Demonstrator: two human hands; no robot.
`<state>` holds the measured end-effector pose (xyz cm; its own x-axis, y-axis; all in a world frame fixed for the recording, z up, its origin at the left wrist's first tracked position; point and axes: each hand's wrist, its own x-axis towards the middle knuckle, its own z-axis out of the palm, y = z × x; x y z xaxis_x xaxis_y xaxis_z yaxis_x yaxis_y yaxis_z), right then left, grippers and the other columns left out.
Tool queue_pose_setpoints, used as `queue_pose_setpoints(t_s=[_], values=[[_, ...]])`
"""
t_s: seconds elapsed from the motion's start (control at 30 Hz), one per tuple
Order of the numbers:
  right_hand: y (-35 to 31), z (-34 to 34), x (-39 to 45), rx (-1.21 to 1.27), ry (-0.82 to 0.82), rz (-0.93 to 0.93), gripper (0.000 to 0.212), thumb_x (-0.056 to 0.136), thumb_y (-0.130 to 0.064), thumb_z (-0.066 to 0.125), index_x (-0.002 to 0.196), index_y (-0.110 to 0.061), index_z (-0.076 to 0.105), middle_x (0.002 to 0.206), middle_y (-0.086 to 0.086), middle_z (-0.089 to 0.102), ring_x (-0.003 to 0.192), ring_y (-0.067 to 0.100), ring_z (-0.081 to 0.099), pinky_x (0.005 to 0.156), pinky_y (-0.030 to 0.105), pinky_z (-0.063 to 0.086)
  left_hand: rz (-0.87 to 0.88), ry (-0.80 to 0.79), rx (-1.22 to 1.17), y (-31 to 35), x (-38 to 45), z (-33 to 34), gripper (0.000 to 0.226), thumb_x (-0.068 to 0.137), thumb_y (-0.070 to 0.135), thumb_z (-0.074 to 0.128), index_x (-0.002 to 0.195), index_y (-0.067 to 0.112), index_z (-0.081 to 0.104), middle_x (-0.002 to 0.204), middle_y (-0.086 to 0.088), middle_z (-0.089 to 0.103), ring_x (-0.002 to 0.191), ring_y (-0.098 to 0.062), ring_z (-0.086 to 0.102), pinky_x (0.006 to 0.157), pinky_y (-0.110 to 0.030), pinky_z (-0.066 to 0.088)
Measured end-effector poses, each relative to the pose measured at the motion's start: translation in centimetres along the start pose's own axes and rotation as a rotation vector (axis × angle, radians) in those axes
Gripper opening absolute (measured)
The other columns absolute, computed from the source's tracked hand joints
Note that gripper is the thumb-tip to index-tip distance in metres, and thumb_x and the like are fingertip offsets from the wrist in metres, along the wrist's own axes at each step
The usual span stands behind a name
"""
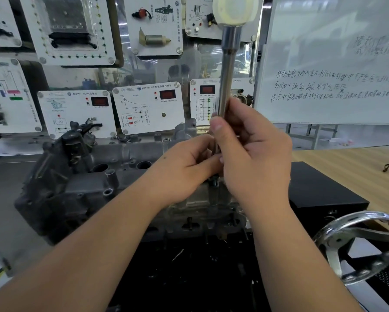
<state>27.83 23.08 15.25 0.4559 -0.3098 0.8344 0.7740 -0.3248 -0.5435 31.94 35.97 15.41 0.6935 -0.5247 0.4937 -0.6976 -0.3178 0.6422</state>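
Note:
A long steel tool (pixel 228 70) with a pale yellowish knob on top stands upright over a grey engine cylinder head (pixel 81 181). My right hand (pixel 252 154) grips the tool's shaft low down, thumb along its left side. My left hand (pixel 184 167) pinches the thin lower end of the tool, just left of my right hand. The tool's tip is hidden behind my fingers, above a small dark part (pixel 213 182) on the cylinder head.
A chrome handwheel (pixel 360 244) sits at the lower right beside a black box (pixel 324 192). Behind stand white sensor display panels (pixel 148 106) and a whiteboard (pixel 335 64) with handwriting. A wooden tabletop (pixel 351 167) lies to the right.

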Motion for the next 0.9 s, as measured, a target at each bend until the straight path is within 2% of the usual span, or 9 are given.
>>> queue_pose_setpoints(t_s=[0.07, 0.17, 0.3, 0.4, 0.47, 0.57, 0.67, 0.8, 0.9], values=[[0.12, -0.14, 0.08, 0.002, -0.034, 0.016, 0.031, 0.097, -0.024, 0.06, 0.127, -0.021, 0.069, 0.1, -0.017, 0.075, 0.095, 0.003, 0.072, 0.082, 0.036, 0.062, -0.01, 0.007, -0.007, -0.09, -0.04, -0.1, 0.049, 0.091, 0.061, 0.049, 0.113, 0.021, 0.066, 0.106, -0.023, 0.07, 0.097, -0.042, 0.066, 0.088, -0.064, 0.052], [0.05, -0.26, 0.15, -0.005, -0.05, 0.005, 0.038, 0.1, -0.023, 0.055, 0.136, -0.034, 0.057, 0.1, -0.021, 0.074, 0.091, 0.005, 0.072, 0.08, 0.035, 0.061, -0.011, 0.024, -0.003, -0.11, -0.13, -0.21, 0.032, 0.095, 0.059, 0.048, 0.108, 0.037, 0.067, 0.102, -0.005, 0.074, 0.098, -0.032, 0.068, 0.09, -0.059, 0.053], [0.12, -0.21, 0.18, -0.005, -0.052, -0.013, 0.036, 0.095, -0.028, 0.065, 0.13, -0.033, 0.064, 0.103, -0.015, 0.074, 0.092, 0.007, 0.071, 0.08, 0.038, 0.061, 0.011, 0.023, -0.01, -0.1, -0.13, -0.09, 0.042, 0.092, 0.057, 0.052, 0.117, 0.028, 0.067, 0.109, -0.018, 0.072, 0.102, -0.041, 0.068, 0.091, -0.062, 0.053], [0.09, -0.21, 0.17, -0.035, -0.023, -0.014, 0.034, 0.093, -0.029, 0.067, 0.125, -0.038, 0.061, 0.096, -0.018, 0.073, 0.077, 0.002, 0.067, 0.077, 0.027, 0.058, -0.01, 0.019, -0.032, -0.15, -0.16, -0.06, 0.048, 0.093, 0.052, 0.056, 0.127, 0.019, 0.064, 0.116, -0.02, 0.071, 0.108, -0.044, 0.066, 0.095, -0.064, 0.051], [0.13, -0.3, 0.09, -0.03, -0.035, -0.004, 0.027, 0.095, -0.027, 0.064, 0.121, -0.031, 0.071, 0.094, -0.02, 0.074, 0.078, -0.001, 0.068, 0.077, 0.024, 0.057, -0.022, 0.018, -0.037, -0.13, -0.19, -0.13, 0.042, 0.096, 0.047, 0.055, 0.126, 0.019, 0.065, 0.115, -0.018, 0.072, 0.107, -0.044, 0.066, 0.096, -0.064, 0.05], [0.04, -0.31, 0.06, -0.031, -0.047, 0.022, 0.038, 0.098, -0.026, 0.058, 0.136, -0.025, 0.062, 0.103, -0.018, 0.074, 0.097, 0.0, 0.07, 0.085, 0.034, 0.061, -0.026, 0.009, -0.015, -0.06, -0.17, -0.24, 0.035, 0.097, 0.05, 0.051, 0.117, 0.027, 0.068, 0.107, -0.01, 0.075, 0.102, -0.038, 0.068, 0.093, -0.06, 0.053], [0.01, -0.28, 0.13, -0.025, -0.051, 0.019, 0.042, 0.098, -0.025, 0.06, 0.14, -0.022, 0.059, 0.108, -0.013, 0.075, 0.101, 0.006, 0.07, 0.085, 0.04, 0.061, -0.014, 0.01, -0.011, -0.04, -0.11, -0.15, 0.04, 0.093, 0.056, 0.053, 0.118, 0.027, 0.068, 0.108, -0.016, 0.074, 0.101, -0.04, 0.068, 0.091, -0.061, 0.054], [0.09, -0.2, 0.17, -0.044, -0.053, 0.003, 0.031, 0.094, -0.027, 0.067, 0.125, -0.023, 0.07, 0.1, -0.013, 0.074, 0.093, 0.008, 0.071, 0.081, 0.034, 0.06, -0.02, 0.017, -0.009, -0.21, -0.01, 0.02, 0.038, 0.093, 0.044, 0.059, 0.123, 0.02, 0.065, 0.111, -0.02, 0.072, 0.104, -0.043, 0.068, 0.091, -0.061, 0.055], [0.21, -0.29, 0.14, -0.058, -0.073, -0.017, 0.028, 0.098, -0.025, 0.06, 0.125, -0.025, 0.069, 0.094, -0.018, 0.073, 0.089, 0.002, 0.069, 0.078, 0.02, 0.055, -0.033, 0.021, -0.019, -0.12, -0.15, -0.1, 0.041, 0.095, 0.049, 0.055, 0.118, 0.016, 0.066, 0.108, -0.017, 0.073, 0.104, -0.039, 0.068, 0.091, -0.059, 0.054]])
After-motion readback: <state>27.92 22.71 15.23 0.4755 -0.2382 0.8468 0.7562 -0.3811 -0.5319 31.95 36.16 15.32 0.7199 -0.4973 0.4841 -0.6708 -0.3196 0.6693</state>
